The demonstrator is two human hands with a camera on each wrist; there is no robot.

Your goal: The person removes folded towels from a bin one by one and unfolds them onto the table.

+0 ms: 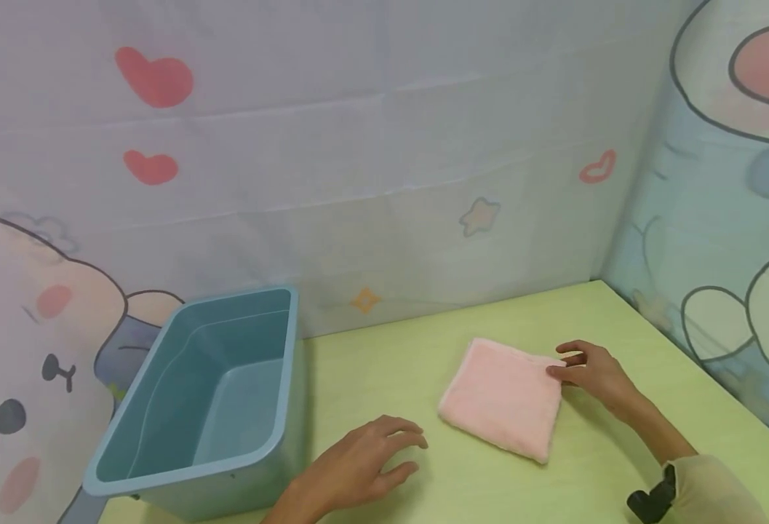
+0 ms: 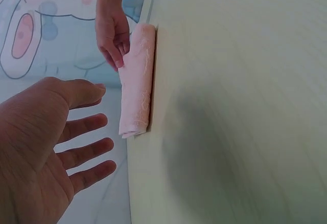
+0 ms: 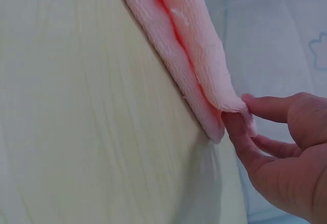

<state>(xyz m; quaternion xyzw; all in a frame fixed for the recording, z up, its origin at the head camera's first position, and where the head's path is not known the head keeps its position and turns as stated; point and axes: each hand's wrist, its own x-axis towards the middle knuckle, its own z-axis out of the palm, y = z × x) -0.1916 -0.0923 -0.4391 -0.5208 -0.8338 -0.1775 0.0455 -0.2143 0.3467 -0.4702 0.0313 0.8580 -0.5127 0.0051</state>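
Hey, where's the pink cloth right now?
In the head view, the pink cloth lies folded right of centre on the green table, a corner pinched by the right hand.

No text, label, brand or number could be read. The plainest signs were wordless prints on the backdrop behind the blue tub: a larger red heart and a smaller red heart above the tub, and, rightward of it, an orange sparkle, a star and an outlined heart.
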